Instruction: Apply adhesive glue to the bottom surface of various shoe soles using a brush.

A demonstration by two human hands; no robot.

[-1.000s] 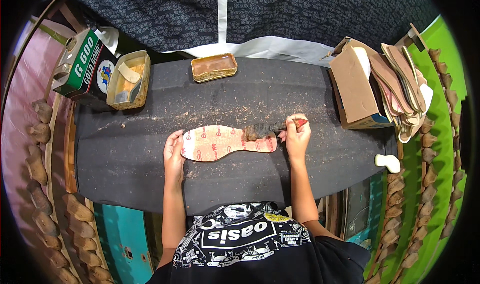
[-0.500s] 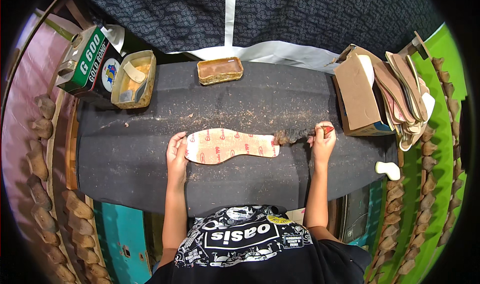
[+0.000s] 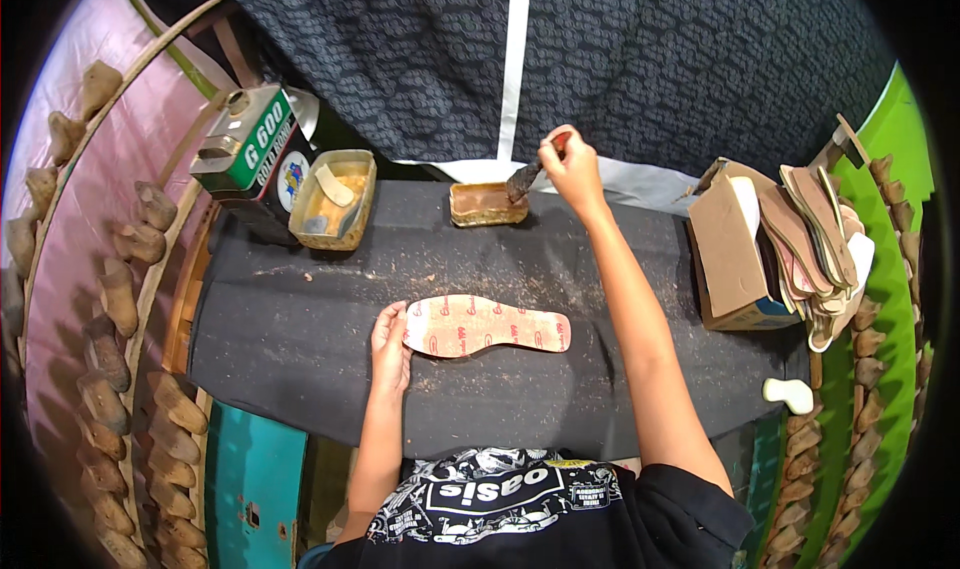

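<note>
My left hand (image 3: 390,347) grips the wide left end of a shoe insole (image 3: 488,327), pale orange with red print, held above the dark table. Out at the table's far edge, my right hand (image 3: 574,173) is closed around the red handle of a brush (image 3: 520,182). The brush's dark bristles point down into the right end of a small rectangular tray (image 3: 488,220) with brownish contents. How deep the bristles sit in the tray cannot be made out.
A tub (image 3: 358,224) with scraps and a scraper stands at the back left, beside a green and black metal can (image 3: 240,154). An open cardboard box (image 3: 730,254) with several insoles (image 3: 815,224) is at right, near a white piece (image 3: 788,396). Wooden shoe lasts (image 3: 105,354) line both sides.
My right hand has carried the brush from the insole's right end up and away to the small tray. My left hand still holds the insole. The whole view has shifted slightly.
</note>
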